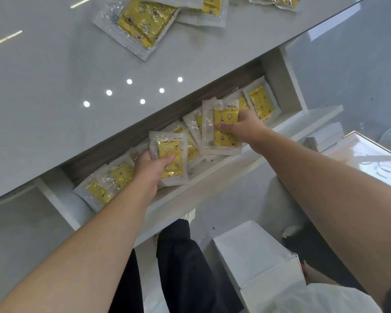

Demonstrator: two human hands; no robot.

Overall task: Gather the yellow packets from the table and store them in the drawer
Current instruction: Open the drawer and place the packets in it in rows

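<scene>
Now yellow packets (167, 149) in left hand (150, 170), right hand (243, 129).

An open white box (255, 251) stands on the grey floor (246, 199). Just left of the box are 2 black trouser legs (181, 256), with a pale shoe (188, 215) at their far end. Beyond the box, to its upper right, lies a stack of flat white boxes (325, 137). Beside that is a glossy gold-edged panel (375, 159).

Grey table (54, 109) carries yellow packets (142, 26); more fill its open drawer (224, 177).
</scene>
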